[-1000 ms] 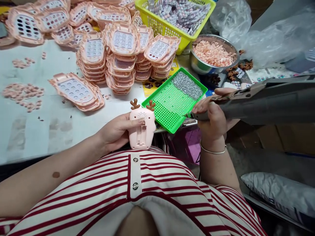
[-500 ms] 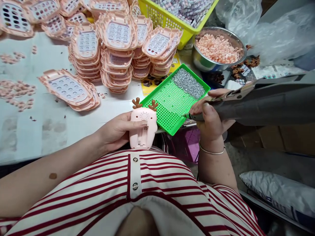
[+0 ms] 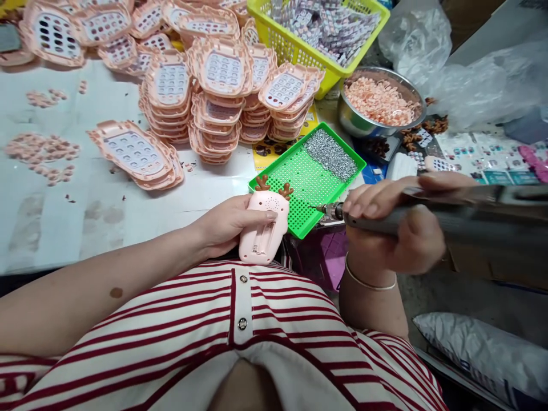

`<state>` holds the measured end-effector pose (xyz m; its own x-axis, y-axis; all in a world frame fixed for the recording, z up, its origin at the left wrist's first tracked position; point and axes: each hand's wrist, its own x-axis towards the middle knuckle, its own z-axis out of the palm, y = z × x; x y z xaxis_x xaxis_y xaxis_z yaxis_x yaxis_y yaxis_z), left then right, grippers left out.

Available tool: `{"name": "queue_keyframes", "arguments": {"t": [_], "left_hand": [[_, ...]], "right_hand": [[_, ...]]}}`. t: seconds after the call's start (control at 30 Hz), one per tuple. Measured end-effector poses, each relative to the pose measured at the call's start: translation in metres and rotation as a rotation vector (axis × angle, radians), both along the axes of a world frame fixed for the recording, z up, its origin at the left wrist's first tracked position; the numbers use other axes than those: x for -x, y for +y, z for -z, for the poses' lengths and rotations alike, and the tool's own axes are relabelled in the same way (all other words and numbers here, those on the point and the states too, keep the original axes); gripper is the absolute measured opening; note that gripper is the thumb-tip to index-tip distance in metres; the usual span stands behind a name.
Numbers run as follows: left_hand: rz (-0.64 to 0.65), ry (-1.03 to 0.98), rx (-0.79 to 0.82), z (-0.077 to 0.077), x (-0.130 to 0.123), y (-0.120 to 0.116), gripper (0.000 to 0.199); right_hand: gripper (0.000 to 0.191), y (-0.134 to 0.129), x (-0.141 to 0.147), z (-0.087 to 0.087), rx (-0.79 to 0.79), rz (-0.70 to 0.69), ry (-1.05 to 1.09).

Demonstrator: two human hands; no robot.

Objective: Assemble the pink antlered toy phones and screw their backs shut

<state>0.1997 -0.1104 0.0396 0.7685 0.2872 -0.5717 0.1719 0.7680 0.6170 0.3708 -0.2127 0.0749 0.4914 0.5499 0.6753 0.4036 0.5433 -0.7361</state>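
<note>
My left hand is closed on a pink toy casing with brown antlers, its back facing up; the thumb lies across it above an uncovered battery slot. In my right hand is a grey electric screwdriver, gripped around its body near the front. Its bit points left, over the near right part of a green perforated tray, apart from the toy. Small silvery screws lie heaped at the tray's far end.
Stacked pink shells stand behind the tray, with more on the left. Small pink pieces lie scattered on the table. A yellow basket and a metal bowl of pink parts stand at the back, near plastic bags.
The screwdriver has turned so its bit and chuck show more, and my right-hand fingers have shifted along it. The toy in my left hand sits slightly further right in view.
</note>
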Motion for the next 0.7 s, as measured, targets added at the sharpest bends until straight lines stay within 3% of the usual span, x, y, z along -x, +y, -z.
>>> {"name": "queue_keyframes", "arguments": {"t": [0.1,0.2,0.4,0.7], "left_hand": [[-0.004,-0.017,-0.018,0.001,-0.001,-0.002,0.021],[-0.01,-0.038,-0.024,0.002,-0.001,-0.004,0.022],[-0.007,-0.044,-0.039,0.002,0.0,-0.004,0.022],[-0.002,-0.033,-0.046,-0.004,0.0,-0.006,0.026]], "right_hand": [[0.016,-0.005,0.02,-0.022,0.041,-0.012,-0.067],[0.015,-0.004,0.03,-0.032,0.044,-0.028,-0.035],[0.011,0.011,0.033,-0.026,-0.07,-0.232,0.1],[0.016,0.013,0.031,-0.016,0.072,-0.222,0.06]]}}
